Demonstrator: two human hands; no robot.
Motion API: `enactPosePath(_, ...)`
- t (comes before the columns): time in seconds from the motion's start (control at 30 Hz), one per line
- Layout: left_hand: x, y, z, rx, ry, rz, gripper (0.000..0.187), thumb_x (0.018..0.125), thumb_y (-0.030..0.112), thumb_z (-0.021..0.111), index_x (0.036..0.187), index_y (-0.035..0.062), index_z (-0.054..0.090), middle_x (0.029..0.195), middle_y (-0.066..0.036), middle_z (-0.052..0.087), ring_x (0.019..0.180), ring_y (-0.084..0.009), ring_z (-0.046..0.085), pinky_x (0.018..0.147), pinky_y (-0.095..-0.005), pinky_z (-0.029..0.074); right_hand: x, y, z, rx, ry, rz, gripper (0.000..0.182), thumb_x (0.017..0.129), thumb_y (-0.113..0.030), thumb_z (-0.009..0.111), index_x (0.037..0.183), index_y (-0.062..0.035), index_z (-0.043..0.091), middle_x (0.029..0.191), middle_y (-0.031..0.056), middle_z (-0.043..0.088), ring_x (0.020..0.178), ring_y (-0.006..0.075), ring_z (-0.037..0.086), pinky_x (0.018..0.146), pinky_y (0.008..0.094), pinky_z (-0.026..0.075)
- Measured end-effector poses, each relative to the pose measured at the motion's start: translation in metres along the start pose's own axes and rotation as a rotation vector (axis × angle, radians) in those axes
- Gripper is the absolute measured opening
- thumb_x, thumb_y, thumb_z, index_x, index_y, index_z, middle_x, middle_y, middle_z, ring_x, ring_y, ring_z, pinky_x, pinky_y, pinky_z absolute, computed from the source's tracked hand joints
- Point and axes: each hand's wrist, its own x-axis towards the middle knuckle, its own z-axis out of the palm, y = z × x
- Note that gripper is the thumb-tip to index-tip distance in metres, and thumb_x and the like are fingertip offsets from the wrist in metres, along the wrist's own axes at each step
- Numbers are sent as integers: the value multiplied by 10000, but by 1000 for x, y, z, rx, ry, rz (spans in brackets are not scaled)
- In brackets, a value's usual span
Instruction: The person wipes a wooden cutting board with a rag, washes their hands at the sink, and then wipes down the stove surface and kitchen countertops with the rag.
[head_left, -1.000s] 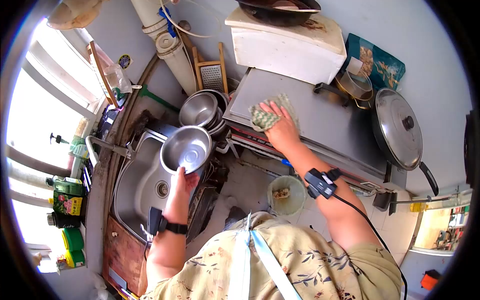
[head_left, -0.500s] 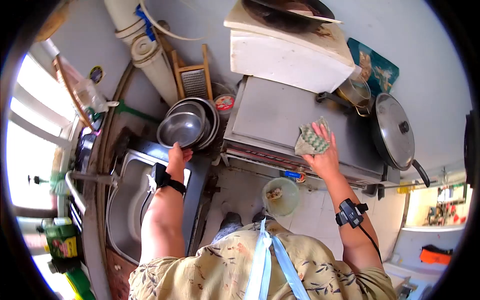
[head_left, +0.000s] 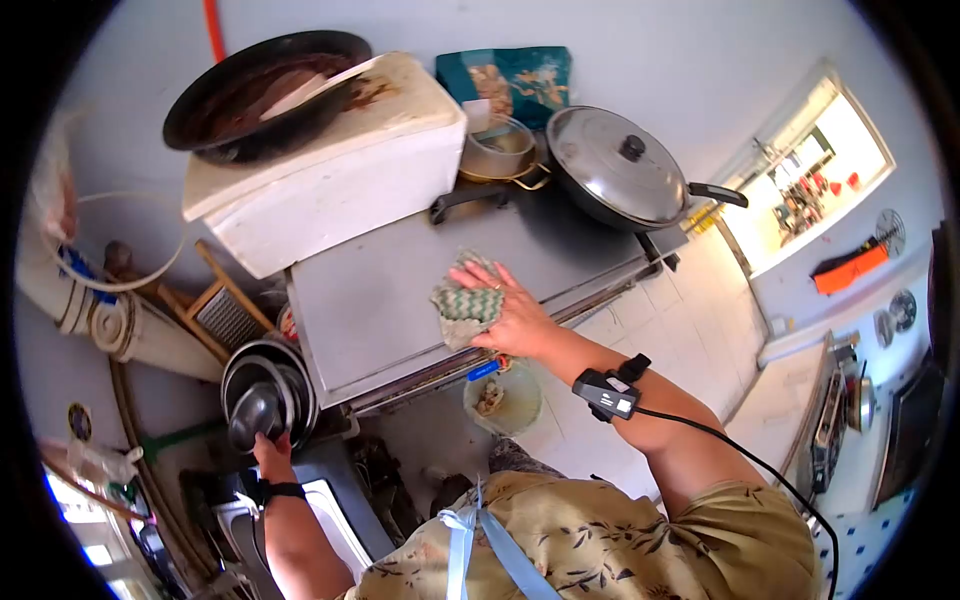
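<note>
My left hand grips the near rim of a small metal bowl, which is tilted over larger stacked metal bowls beside the sink. My right hand lies over a green-and-white patterned cloth, fingers stretched across it. Part of the cloth is hidden under the hand. Beneath it is the flat grey metal top of a low appliance or counter, near its front edge.
A white foam box carries a black wok at the back. A lidded pan and a pot stand at the right. Below the front edge sits a bin. A sink lies at lower left.
The view has swung to the right, so most things appear further left. The small bowl is now tilted in my left hand. My right hand stays on the cloth.
</note>
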Motion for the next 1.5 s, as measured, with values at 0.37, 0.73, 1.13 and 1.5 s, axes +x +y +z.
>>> enactPosePath(0.37,3,-22,-5,-189,-233,117,287,817,273,511,965,28,531,829,-98,559,650,-228,568,574,-310,516,-5,4,2,63,35,-3,668,672,-435,664,1268,-243,430,1421,-3,250,1324,226,191,1083,449,138)
enactPosePath(0.73,-99,-24,-4,-173,-107,-46,327,878,294,453,1046,20,390,810,-149,569,637,-233,576,507,-300,477,-7,18,13,99,120,-73,583,730,-475,600,1241,-233,462,1398,59,286,1302,267,237,1073,466,131)
enactPosePath(1.13,-268,-52,94,111,-227,263,348,837,268,530,1130,87,476,915,-103,591,685,-187,566,506,-265,424,-110,158,-35,2,192,-22,398,835,-216,433,1228,-172,481,1343,127,386,1261,274,336,1072,418,183)
enactPosePath(1.5,-342,-40,196,218,-130,567,340,794,124,520,1119,56,447,777,-54,558,540,-110,501,407,-212,356,-183,218,-57,-124,414,225,421,723,-34,498,1143,-69,511,1266,169,437,1185,345,399,1004,438,298)
